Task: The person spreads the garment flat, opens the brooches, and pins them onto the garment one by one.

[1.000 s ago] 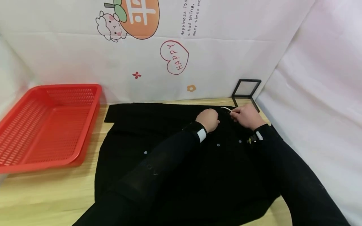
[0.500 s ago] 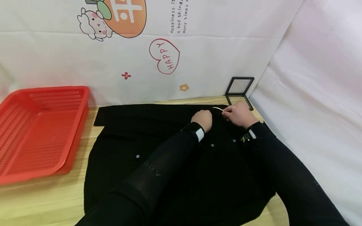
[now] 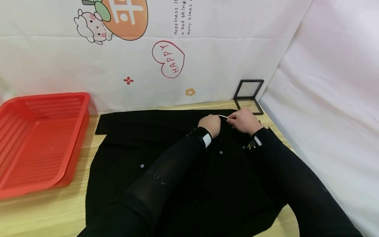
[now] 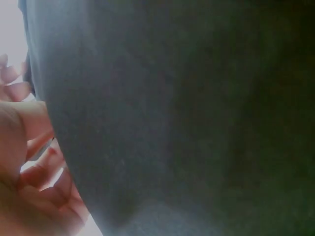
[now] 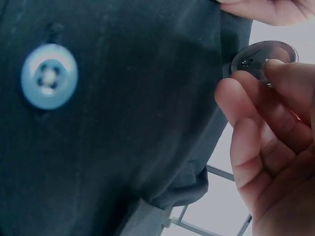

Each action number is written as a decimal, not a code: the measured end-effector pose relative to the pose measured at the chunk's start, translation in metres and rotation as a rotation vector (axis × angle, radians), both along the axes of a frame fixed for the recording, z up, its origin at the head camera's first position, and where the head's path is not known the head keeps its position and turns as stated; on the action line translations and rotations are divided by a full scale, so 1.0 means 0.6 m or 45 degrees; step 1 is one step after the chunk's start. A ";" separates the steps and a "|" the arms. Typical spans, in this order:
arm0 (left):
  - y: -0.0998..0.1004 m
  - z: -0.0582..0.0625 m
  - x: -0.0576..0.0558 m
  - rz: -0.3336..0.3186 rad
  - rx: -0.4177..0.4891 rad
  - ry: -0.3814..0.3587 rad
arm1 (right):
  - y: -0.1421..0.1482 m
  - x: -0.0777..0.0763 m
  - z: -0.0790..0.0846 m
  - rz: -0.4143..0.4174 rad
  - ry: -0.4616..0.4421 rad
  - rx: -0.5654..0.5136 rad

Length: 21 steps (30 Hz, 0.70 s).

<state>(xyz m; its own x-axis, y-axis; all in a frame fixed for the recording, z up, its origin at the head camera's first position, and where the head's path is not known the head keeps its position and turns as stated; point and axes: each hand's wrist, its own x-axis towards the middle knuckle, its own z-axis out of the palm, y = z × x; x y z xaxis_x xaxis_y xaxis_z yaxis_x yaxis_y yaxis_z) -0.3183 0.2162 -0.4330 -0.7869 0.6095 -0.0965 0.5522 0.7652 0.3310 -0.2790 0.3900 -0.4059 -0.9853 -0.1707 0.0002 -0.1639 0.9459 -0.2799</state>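
A black button-up shirt (image 3: 183, 194) lies spread on the wooden table. My right hand (image 3: 244, 121) pinches a round, shiny badge (image 5: 261, 55) between thumb and fingers. In the head view the badge shows only as a thin pale curve (image 3: 222, 116) between the two hands. What looks like its pin side faces the right wrist camera, touching or nearly touching the cloth. My left hand (image 3: 211, 125) grips the shirt's cloth just left of the badge, its fingertips hidden from the head view. The left wrist view shows its curled fingers (image 4: 34, 128) beside dark cloth. A button (image 5: 49, 76) sits close to the right wrist camera.
A red plastic basket (image 3: 44, 144) stands on the left of the table (image 3: 38, 214). Behind my right hand, a black hinged frame (image 3: 248, 97) leans at the back corner. White printed cloth (image 3: 222, 56) hangs behind, and a white sheet (image 3: 334, 98) on the right.
The right hand has brought the badge leftward, closing the gap to the left hand. The head view has shifted, so the basket and shirt appear further left. The left hand keeps its grip.
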 end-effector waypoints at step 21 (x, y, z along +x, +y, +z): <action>-0.024 0.012 -0.008 -0.126 0.225 -0.006 | -0.013 0.000 -0.017 0.006 0.008 0.001</action>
<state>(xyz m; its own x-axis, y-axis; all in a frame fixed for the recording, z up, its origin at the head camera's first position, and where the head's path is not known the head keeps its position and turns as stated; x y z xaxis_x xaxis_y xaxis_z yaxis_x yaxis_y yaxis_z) -0.3231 0.2016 -0.4260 -0.7222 0.6916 0.0150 0.6197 0.6371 0.4583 -0.2789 0.3823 -0.4163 -0.9844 -0.1757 0.0062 -0.1705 0.9454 -0.2778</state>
